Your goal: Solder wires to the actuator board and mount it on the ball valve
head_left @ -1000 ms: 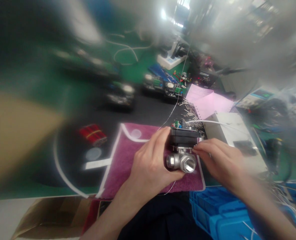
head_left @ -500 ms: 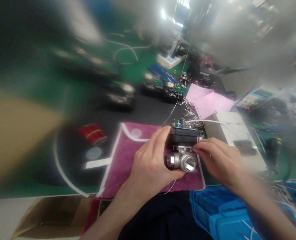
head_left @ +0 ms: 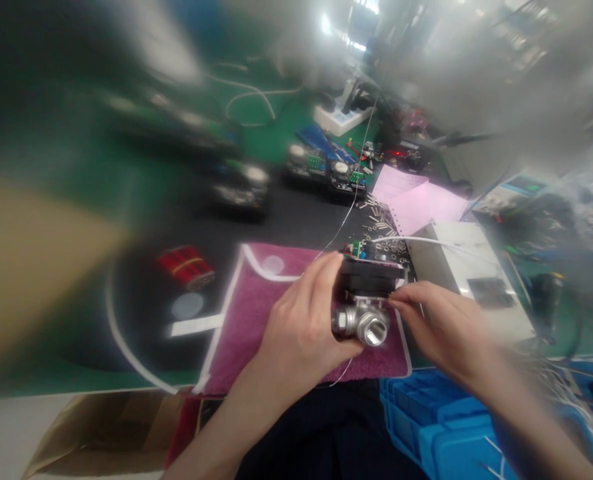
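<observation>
A silver metal valve (head_left: pixel 363 325) with a black box-shaped actuator (head_left: pixel 369 277) on top stands on a maroon towel (head_left: pixel 249 313). My left hand (head_left: pixel 303 323) is wrapped round the valve's left side, thumb under the silver body and fingers up against the black box. My right hand (head_left: pixel 439 327) pinches at the seam between black box and valve on the right side; what its fingertips hold is too small to make out. A thin white wire (head_left: pixel 346 213) runs from the actuator up across the bench.
Loose screws (head_left: pixel 381 223) and pink paper (head_left: pixel 416 200) lie behind the valve. A white box (head_left: pixel 469 267) stands to its right, blue plastic bins (head_left: pixel 426 427) near my lap, red parts (head_left: pixel 186 263) on the black mat, black actuators (head_left: pixel 326 170) farther back.
The valve has tilted a little, its open port turned slightly down and right. Both hands keep their hold; the right fingertips stay at the seam.
</observation>
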Motion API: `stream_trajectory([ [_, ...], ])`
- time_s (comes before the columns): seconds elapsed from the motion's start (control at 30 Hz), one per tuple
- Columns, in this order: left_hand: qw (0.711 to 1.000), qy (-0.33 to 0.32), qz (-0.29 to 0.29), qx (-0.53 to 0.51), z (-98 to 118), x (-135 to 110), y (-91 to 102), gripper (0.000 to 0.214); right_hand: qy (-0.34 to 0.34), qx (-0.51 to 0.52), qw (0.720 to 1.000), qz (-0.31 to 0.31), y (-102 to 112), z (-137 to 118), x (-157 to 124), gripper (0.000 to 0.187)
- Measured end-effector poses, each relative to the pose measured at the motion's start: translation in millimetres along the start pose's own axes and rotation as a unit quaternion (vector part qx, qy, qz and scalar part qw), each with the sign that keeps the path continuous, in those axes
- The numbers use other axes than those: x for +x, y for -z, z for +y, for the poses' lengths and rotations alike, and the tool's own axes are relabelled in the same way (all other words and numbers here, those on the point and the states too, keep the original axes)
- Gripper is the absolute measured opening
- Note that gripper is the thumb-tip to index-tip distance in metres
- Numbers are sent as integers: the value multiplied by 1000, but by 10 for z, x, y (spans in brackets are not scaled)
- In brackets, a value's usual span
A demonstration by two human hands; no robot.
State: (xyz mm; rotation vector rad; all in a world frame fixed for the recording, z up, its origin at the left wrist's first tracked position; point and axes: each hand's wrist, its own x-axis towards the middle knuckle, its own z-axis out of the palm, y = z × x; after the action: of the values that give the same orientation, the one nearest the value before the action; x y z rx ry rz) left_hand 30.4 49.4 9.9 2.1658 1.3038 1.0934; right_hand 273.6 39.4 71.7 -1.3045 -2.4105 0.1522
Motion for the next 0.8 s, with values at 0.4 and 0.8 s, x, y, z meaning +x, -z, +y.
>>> stream_trajectory([
  [0.4, 999, 2, -33, -4, -37, -29, -25, 108, -37, -3, 999, 17, -17, -48, -135, 12],
  [0.8, 998, 6, 61, 18, 350, -193, 146, 87, -134, 118, 972, 156, -32, -403, -465, 12],
])
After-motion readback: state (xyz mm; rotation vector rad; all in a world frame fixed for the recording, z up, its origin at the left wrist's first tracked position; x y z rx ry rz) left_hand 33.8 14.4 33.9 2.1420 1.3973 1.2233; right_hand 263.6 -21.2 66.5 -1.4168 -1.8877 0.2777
